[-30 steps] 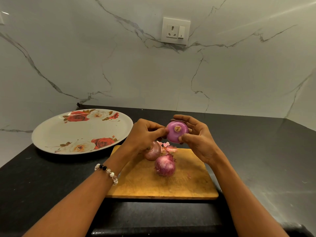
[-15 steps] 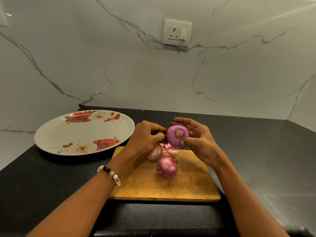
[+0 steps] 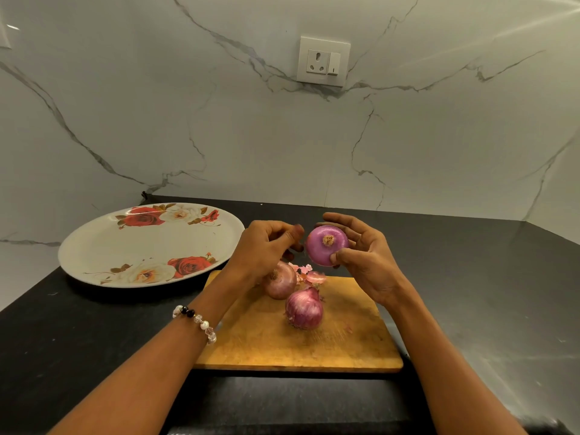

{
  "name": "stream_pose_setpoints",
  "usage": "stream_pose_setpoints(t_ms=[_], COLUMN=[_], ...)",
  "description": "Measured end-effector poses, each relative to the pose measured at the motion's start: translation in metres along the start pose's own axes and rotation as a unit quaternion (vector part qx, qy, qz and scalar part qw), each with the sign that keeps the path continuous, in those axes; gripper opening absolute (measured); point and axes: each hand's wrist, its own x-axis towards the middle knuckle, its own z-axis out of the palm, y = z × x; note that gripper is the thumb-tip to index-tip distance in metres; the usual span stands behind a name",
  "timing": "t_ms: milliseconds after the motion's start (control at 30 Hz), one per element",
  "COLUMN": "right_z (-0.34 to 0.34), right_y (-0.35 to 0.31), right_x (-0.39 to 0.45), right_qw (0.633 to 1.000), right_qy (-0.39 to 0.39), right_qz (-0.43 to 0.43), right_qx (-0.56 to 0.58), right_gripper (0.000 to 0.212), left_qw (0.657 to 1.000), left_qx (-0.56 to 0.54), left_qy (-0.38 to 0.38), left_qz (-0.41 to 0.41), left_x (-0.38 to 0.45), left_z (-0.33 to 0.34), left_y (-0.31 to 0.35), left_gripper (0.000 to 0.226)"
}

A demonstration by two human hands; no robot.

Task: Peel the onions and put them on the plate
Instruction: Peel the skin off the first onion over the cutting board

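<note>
My right hand (image 3: 367, 259) grips a peeled purple onion (image 3: 326, 248) above the far edge of the wooden cutting board (image 3: 345, 340), root end facing me. My left hand (image 3: 266, 249) hovers just left of it with curled fingers, a small gap from the onion. I see nothing between those fingers. Two onions with skin lie on the board: a brownish one (image 3: 279, 282) partly under my left hand, and a purple one (image 3: 303, 309) in front of it. The floral plate (image 3: 141, 243) sits to the left with nothing on it.
Pink peel scraps (image 3: 309, 276) lie at the board's far edge. The black counter (image 3: 470, 277) runs to a marble wall with a socket (image 3: 323, 61). A bead bracelet (image 3: 194, 321) circles my left wrist.
My left fingertips, which touched the onion's left side, have drawn slightly away. The right hand has kept its grip on the peeled onion with little movement.
</note>
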Motion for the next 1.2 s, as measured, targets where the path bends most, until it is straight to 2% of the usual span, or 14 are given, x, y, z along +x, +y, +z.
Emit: stream_pose_setpoints(t_ms=[100, 200, 367, 667, 933, 1200], right_z=[0.0004, 0.0008, 0.0006, -0.0007, 0.0014, 0.0016], right_y=[-0.0006, -0.0008, -0.0026, -0.004, -0.0032, -0.0021], right_x=[-0.0001, -0.0005, -0.0009, -0.0008, -0.0001, 0.004], right_qw=[1.0, 1.0, 1.0, 0.993, 0.987, 0.979], right_qy=[0.001, -0.001, 0.0, 0.0, 0.029, 0.101], right_qz=[-0.002, 0.0, -0.002, 0.005, 0.029, 0.063], right_qx=[-0.004, -0.005, 0.011, 0.122, 0.156, 0.163], right_gripper=[0.065, 0.066, 0.066, 0.065, 0.06, 0.049], left_qw=[0.999, 0.998, 0.997, 0.993, 0.99, 0.991], left_qx=[0.044, 0.061, 0.073, 0.114, 0.13, 0.128], left_qy=[-0.023, -0.011, -0.011, 0.033, 0.034, 0.031], left_qz=[0.008, 0.012, 0.023, -0.018, -0.032, -0.024], left_x=[-0.0008, 0.0, -0.0009, 0.0002, -0.0002, -0.0007], left_z=[0.003, 0.0034, 0.0026, 0.0039, 0.0058, 0.0045], left_y=[-0.0006, -0.0025, -0.0012, -0.0063, -0.0031, -0.0017], left_gripper=[0.023, 0.013, 0.008, 0.007, 0.008, 0.008])
